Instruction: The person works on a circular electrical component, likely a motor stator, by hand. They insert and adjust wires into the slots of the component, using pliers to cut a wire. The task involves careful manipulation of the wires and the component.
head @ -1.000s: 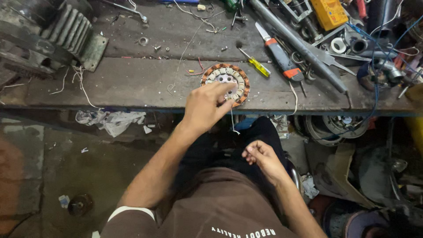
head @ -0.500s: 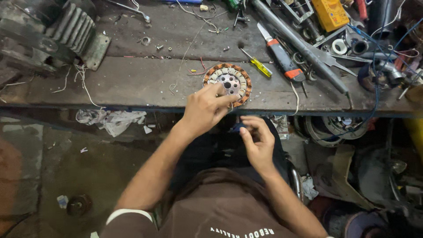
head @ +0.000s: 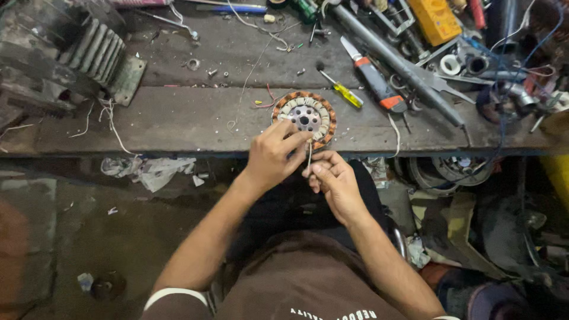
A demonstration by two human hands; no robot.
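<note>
At the near edge of the bench (head: 178, 121), the left hand (head: 274, 155) rests its fingers on the round copper-wound stator (head: 304, 118), its grip closed with the right hand (head: 333, 181) on a thin wire (head: 309, 155) just below it.

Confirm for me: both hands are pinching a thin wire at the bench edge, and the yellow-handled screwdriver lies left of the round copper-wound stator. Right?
Not quite. In the head view the yellow-handled screwdriver lies right of the stator, not left. The left hand and right hand do pinch the thin wire at the bench edge.
</note>
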